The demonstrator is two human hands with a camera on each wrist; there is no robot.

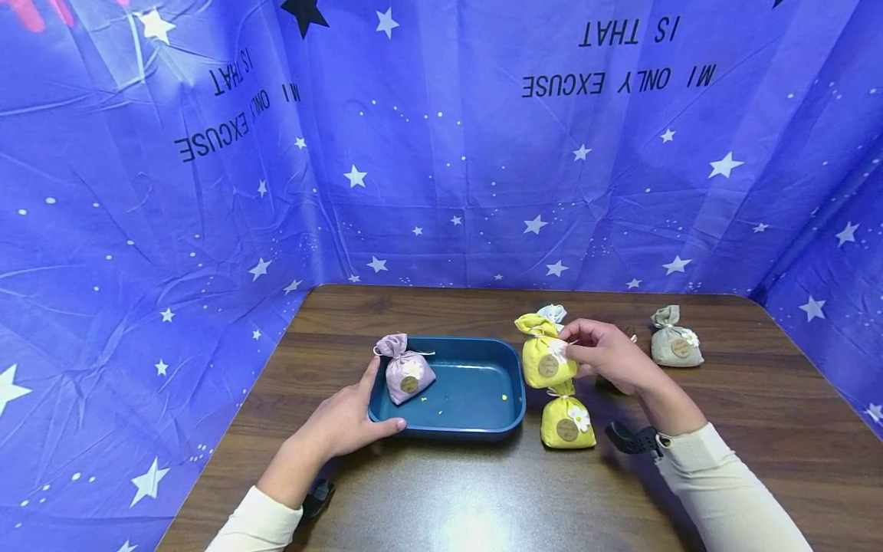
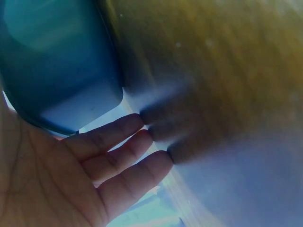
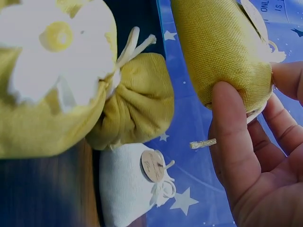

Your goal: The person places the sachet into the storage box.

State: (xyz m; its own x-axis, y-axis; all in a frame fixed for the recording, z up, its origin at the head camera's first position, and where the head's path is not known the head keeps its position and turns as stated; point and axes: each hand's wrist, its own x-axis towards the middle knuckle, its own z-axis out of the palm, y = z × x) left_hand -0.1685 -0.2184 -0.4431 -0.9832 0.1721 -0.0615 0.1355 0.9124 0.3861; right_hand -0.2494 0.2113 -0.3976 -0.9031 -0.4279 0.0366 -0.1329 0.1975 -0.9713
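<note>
A yellow sachet (image 1: 547, 363) with a round tag is pinched between thumb and fingers of my right hand (image 1: 610, 358), raised beside the tray's right end. In the right wrist view the fingers press the side of this sachet (image 3: 227, 56). My left hand (image 1: 339, 420) rests at the left end of the dark blue tray (image 1: 455, 431), thumb along the front edge and fingers spread straight. The left wrist view shows three straight fingers beside the tray (image 2: 71, 71). Inside the tray, a pink-lilac sachet (image 1: 408, 376) leans at the left end.
Another yellow sachet (image 1: 568, 423) with a white flower stands right of the tray. Behind the held one is a pale sachet (image 3: 125, 182), mostly hidden in the head view. A grey-green sachet (image 1: 676, 345) stands farther right. Something brown (image 1: 629, 334) is partly covered by the right hand.
</note>
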